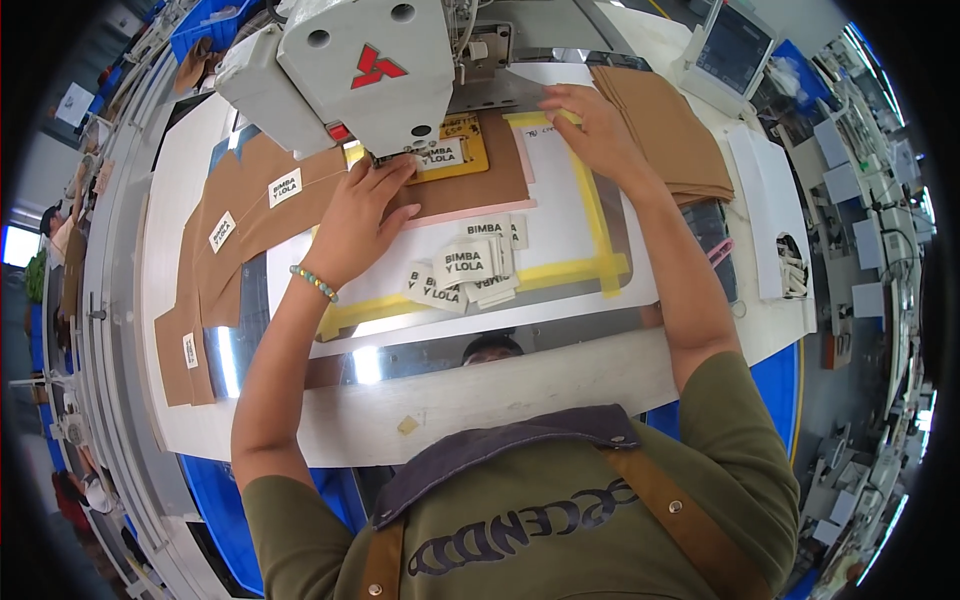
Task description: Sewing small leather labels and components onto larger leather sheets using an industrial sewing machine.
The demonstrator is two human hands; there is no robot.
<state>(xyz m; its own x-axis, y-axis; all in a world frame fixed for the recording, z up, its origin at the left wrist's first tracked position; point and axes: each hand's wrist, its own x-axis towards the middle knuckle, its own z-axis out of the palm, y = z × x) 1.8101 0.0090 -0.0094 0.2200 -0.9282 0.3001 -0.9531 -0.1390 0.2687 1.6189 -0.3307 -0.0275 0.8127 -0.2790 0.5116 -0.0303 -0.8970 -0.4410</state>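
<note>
My left hand (368,215) rests on a brown fabric panel (490,170), its fingers stretched toward a yellow template (478,152) under the sewing machine head (365,75). A white printed label (440,154) shows within the template, and my fingertips lie at its left end. Farther right, my right hand (595,130) hovers or rests by the metal plate of the machine, fingers extended and thumb apart, with nothing seen in it. Between my forearms lies a loose pile of white labels (466,262) on the white board (380,285), which is edged with yellow tape.
Brown panels with labels (225,255) overlap on the left. A stack of plain brown panels (665,135) sits at the back right, near a control screen (735,50). Pink-handled snips (720,250) lie at the right edge. Blue bins (225,520) are below the table.
</note>
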